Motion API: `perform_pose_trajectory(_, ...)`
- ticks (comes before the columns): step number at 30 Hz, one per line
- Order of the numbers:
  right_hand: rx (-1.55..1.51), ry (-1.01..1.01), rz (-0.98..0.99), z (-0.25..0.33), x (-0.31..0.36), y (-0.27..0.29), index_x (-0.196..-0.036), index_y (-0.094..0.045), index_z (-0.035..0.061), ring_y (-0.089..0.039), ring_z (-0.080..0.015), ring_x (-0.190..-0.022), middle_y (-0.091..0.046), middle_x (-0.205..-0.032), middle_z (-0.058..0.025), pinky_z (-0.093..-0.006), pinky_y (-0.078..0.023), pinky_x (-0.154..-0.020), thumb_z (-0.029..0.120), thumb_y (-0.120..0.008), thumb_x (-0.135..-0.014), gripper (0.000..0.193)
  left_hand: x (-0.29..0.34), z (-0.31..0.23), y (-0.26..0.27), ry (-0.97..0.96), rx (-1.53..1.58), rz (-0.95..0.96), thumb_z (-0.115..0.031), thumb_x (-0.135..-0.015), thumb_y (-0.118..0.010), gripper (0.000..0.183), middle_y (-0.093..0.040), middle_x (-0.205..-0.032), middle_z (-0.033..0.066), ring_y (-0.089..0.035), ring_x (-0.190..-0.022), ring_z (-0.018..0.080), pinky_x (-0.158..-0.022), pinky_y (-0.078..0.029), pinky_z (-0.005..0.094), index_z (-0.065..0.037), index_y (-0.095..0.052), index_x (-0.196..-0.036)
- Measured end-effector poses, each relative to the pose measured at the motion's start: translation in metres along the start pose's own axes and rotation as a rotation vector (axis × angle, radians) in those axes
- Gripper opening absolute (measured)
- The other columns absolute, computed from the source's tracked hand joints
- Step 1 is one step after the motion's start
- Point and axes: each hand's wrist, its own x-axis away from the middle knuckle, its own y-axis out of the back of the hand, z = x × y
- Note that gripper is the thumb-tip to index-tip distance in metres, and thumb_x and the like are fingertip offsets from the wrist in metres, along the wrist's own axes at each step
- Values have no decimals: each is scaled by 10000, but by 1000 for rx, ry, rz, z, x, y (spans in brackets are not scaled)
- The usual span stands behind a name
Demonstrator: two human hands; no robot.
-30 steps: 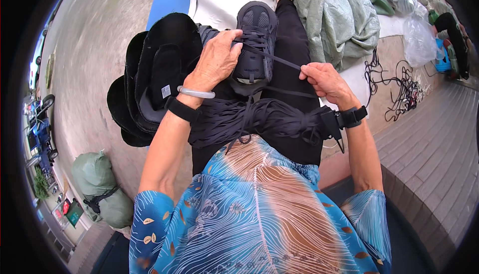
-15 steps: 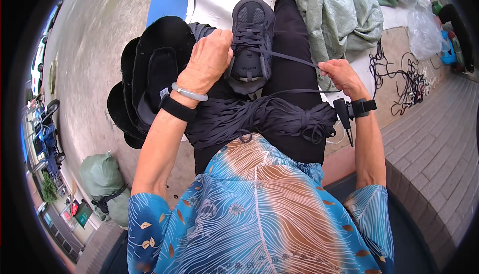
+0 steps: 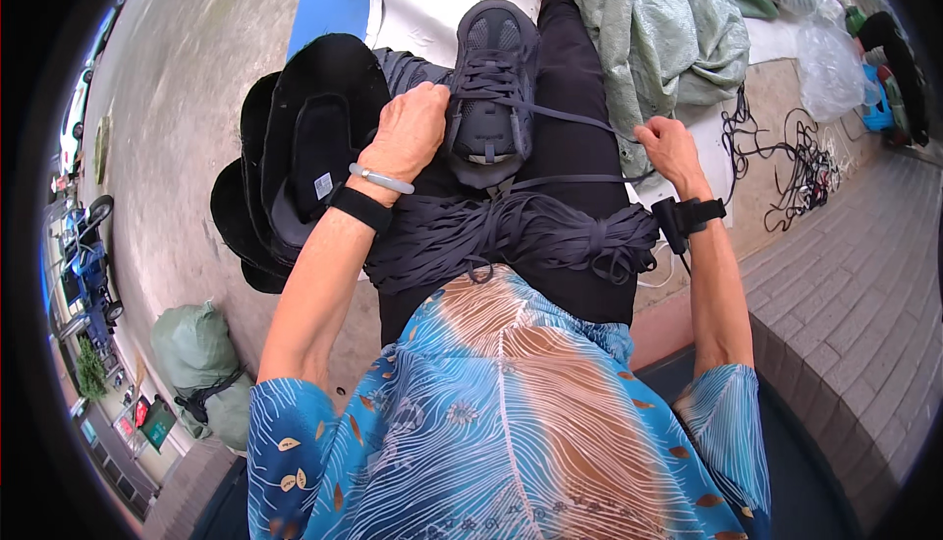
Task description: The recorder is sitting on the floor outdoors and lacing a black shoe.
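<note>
A dark grey sneaker (image 3: 494, 54), toe pointing away, rests on my lap with laces across its tongue. Beside its left edge my left hand (image 3: 411, 125) is closed, and a flat dark shoelace (image 3: 565, 113) runs from it across the shoe to the right. My right hand (image 3: 674, 154), fingers pinched, holds that lace out beyond my right leg. The lace curves back below the hand toward the shoe's heel. A thick bundle of dark laces (image 3: 550, 235) lies across my thighs, nearer to me. What sits inside my left fist is hidden.
Several black shoe uppers or liners (image 3: 324, 78) are stacked left of the shoe. A green woven sheet (image 3: 678, 39) lies at the far right, with tangled black cords (image 3: 801, 171) beyond it. Clear plastic bags (image 3: 830, 68) lie farther right. A tied green sack (image 3: 201, 363) stands at the left.
My right hand has turned over slightly and the lace from the shoe has gone slacker. My left hand has moved a little nearer to me.
</note>
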Motion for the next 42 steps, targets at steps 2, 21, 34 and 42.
perform_pose_trajectory(2, 176, 125, -96, 17, 10, 3, -827, -671, 26, -603, -259, -669, -620, -745, -156, -372, -482, -681, 276, -645, -799, 253, 3, -2, 2, -2, 59, -61, -51, -812, -587, 83, -587, -849, 173, -601, -817, 376, -724, -494, 429, -4, -581, -880)
perform_pose_trajectory(21, 387, 760, 344, 112, 63, -16, -882, -642, 55, -600, -332, -801, -555, -867, -121, -417, -488, -721, 109, -662, -783, 115, 29, 2, 8, 439, 733, 68, -174, -915, -511, 249, -624, -782, 73, -571, -613, 130, -586, -468, 284, 28, -600, -1030)
perform_pose_trajectory(34, 436, 606, 195, 88, 57, 24, -835, -602, 25, -592, -358, -796, -564, -811, -151, -443, -482, -708, 78, -582, -799, 67, 23, 6, -5, 436, 463, -52, -285, -884, -544, 286, -656, -837, 190, -637, -843, 370, -743, -494, 400, -47, -672, -977)
perform_pose_trajectory(42, 212, 673, 152, 110, 58, -8, -952, -575, 28, -584, -376, -830, -538, -912, -167, -445, -482, -720, 84, -634, -800, 172, 19, -5, 5, 474, 443, -51, -314, -874, -556, 274, -667, -885, 175, -634, -873, 373, -761, -502, 413, -108, -696, -987)
